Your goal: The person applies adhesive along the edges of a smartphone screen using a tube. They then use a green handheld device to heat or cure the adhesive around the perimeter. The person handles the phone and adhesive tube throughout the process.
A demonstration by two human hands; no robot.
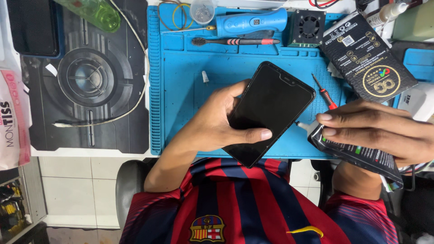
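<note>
Blue silicone repair mat (181,90) on the desk, left hand (217,124) clamping the black glossy smartphone (271,108) mid-frame, right hand (375,133) at 3 o'clock pinching a black glue tube (357,153): I'd squeeze gently, keeping the nozzle on the edge.

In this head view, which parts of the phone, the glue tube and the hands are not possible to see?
- Phone: its underside faces away; the left hand covers one edge.
- Glue tube: the right hand covers its upper part.
- Right hand: its wrist is cut off by the right picture edge.
- Tube nozzle tip: too small to judge.
</note>
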